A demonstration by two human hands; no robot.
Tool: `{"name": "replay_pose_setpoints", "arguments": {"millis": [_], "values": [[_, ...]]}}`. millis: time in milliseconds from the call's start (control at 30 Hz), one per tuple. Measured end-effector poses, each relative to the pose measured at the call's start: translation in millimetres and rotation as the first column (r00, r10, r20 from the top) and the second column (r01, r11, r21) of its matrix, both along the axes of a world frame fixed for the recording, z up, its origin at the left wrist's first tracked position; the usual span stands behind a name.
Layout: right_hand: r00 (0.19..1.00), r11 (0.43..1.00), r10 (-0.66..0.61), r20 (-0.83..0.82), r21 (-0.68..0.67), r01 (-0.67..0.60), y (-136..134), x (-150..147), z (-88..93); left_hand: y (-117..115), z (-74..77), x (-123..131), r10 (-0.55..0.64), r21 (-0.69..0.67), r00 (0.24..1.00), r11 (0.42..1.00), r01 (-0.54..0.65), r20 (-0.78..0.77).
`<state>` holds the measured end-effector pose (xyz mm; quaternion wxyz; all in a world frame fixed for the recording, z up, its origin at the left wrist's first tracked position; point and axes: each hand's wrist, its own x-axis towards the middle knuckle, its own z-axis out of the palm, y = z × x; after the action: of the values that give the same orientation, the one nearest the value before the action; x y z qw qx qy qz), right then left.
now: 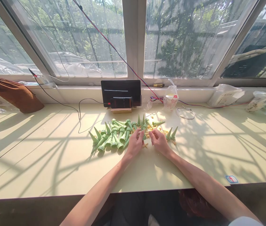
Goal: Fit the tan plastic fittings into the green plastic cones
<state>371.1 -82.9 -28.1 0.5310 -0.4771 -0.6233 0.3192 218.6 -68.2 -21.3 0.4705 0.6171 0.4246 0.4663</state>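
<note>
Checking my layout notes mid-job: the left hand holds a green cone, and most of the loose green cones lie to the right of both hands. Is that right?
Not quite: the head view shows most of the loose green cones lying to the left of both the left hand and the right hand. The left hand does hold a green cone.

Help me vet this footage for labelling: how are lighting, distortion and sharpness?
Head view: sunlight throws crisscross shadows over the table; head view: window frames splay toward both sides, suggesting wide-angle stretch; head view: small yellow pieces are hard to distinguish.
</note>
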Motion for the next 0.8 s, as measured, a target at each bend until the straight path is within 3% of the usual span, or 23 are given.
{"name": "replay_pose_setpoints", "arguments": {"millis": [800], "values": [[0.999,0.998,-0.051,-0.014,0.042,0.052,0,-1,0.0,-4,9.3,4,-0.004,-0.032,0.999,0.999,0.006,0.042]]}}
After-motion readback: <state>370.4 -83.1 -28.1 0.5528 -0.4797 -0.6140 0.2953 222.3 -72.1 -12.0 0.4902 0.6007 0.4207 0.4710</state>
